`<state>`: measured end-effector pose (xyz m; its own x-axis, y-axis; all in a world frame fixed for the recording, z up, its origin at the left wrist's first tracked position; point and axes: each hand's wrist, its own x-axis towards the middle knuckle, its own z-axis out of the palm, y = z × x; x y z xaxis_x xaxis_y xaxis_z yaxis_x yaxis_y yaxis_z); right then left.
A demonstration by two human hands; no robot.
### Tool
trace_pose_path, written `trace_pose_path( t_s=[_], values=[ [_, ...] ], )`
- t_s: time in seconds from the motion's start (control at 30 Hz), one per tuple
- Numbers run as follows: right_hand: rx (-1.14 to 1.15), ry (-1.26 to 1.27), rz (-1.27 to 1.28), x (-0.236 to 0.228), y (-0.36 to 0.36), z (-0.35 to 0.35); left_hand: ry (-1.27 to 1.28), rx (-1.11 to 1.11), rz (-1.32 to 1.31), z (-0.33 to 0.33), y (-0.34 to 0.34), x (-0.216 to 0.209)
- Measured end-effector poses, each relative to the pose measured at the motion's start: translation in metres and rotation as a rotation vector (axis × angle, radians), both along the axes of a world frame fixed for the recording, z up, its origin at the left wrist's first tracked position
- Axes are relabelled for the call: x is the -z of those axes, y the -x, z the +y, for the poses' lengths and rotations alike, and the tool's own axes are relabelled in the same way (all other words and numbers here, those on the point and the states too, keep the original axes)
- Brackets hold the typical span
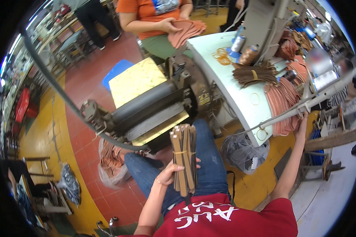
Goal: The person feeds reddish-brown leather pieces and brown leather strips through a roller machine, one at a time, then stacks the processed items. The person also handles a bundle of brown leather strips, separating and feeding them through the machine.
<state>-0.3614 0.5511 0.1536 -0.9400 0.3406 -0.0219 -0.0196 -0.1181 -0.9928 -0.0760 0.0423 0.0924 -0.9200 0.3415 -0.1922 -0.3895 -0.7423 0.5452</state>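
1. Left hand [169,173]: grip closed round a banded bundle of long, flat brown strips [184,162], upright above the lap
2. Right hand [303,115]: stretched out to the far edge of a fanned stack of salmon-pink flat pieces [283,112]; grip partly hidden, cannot tell if closed
3. Pale green, curved-edge worktop [239,96]: carries that stack, plus a dark-brown banded strip bundle [255,74] and loose yellow bands [221,57]
4. Progress, judged: both strip bundles look gathered and tied; no band seen round the salmon stack; amount left unclear
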Motion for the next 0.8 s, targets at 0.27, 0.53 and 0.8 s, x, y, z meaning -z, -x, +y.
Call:
trace_pose_path(
  t_s=[0.27,0.53,0.8],
  values=[
    [0.489,-0.382,0.183,-0.004,-0.062,-0.046,0.103,-0.177,0.049,0.001,-0.006,-0.023],
    [-0.786,-0.324,0.1,0.013,-0.22,-0.294,0.884,-0.451,0.137,0.036,-0.006,-0.033],
    [-0.934,0.222,-0.261,0.008,-0.205,-0.348,0.667,-0.388,0.157,0.03,-0.02,-0.04]
  ],
)
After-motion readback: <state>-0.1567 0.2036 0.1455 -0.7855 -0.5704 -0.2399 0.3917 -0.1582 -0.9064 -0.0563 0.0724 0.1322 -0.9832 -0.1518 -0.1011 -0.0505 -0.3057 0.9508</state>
